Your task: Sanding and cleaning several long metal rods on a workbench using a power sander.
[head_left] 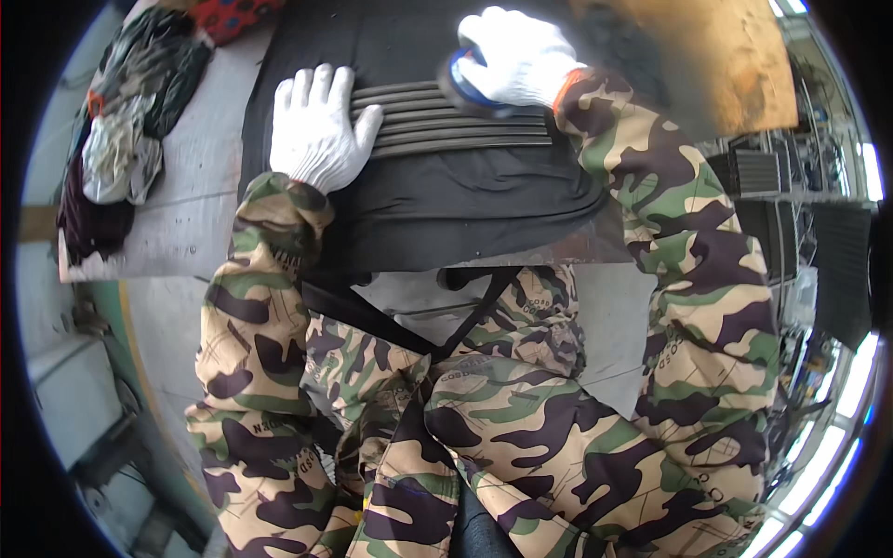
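Observation:
Several thin dark metal rods (419, 123) lie side by side, running left to right on a black cloth (456, 205). My left hand (316, 135), in a white knit glove, lies flat over their left ends with fingers stretched out. My right hand (521, 58), gloved alike with an orange cuff edge, is closed around a rounded blue-and-dark tool (462, 86). That tool rests on or just over the rods toward their right ends. Its exact kind is blurred, and its underside is hidden.
Crumpled clothes and rags (121, 139) lie along the grey table's (200, 205) left side. A red patterned cloth (228, 17) is at the far edge. At the far right is a tan board (735, 65) with dark stains. Shelving with dark parts (753, 172) stands beyond my right arm.

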A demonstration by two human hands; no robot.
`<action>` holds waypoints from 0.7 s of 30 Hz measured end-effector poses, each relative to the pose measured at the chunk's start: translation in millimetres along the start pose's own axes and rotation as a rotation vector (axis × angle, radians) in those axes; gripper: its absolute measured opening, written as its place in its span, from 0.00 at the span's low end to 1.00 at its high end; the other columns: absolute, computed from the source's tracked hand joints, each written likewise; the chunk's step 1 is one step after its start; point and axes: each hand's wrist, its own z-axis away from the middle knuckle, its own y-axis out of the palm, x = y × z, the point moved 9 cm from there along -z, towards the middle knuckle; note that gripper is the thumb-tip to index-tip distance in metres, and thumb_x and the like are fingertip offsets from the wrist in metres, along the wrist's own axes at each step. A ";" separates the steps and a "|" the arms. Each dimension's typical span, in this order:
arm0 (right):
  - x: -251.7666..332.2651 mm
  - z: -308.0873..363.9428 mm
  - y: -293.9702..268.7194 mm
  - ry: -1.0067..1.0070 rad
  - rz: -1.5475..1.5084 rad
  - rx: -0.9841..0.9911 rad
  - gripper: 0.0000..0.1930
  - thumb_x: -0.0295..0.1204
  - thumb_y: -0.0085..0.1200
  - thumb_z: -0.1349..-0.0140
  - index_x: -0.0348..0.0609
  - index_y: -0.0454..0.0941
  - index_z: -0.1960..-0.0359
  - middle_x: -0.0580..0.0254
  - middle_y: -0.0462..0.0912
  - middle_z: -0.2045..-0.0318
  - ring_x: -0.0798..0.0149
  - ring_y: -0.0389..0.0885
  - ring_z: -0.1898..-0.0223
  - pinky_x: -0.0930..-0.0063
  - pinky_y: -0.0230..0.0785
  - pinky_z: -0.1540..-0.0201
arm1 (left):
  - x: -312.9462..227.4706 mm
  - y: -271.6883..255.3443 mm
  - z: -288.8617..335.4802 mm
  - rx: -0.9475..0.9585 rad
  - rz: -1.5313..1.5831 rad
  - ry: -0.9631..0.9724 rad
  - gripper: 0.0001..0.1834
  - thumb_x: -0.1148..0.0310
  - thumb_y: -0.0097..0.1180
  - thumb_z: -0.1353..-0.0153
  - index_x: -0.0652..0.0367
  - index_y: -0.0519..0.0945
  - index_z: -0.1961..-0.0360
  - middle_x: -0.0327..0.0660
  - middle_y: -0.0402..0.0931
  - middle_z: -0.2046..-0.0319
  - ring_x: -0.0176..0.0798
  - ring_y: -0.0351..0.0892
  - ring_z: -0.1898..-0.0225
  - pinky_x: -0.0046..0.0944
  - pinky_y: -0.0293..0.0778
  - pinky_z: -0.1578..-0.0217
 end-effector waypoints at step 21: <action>13.7 51.6 -16.7 -0.099 -0.067 0.009 0.17 0.44 0.57 0.29 0.48 0.81 0.48 0.52 0.83 0.53 0.46 0.85 0.50 0.48 0.81 0.49 | -0.3 -0.6 6.1 0.000 -0.041 0.088 0.32 0.52 0.62 0.31 0.67 0.78 0.37 0.57 0.79 0.42 0.60 0.76 0.41 0.56 0.68 0.39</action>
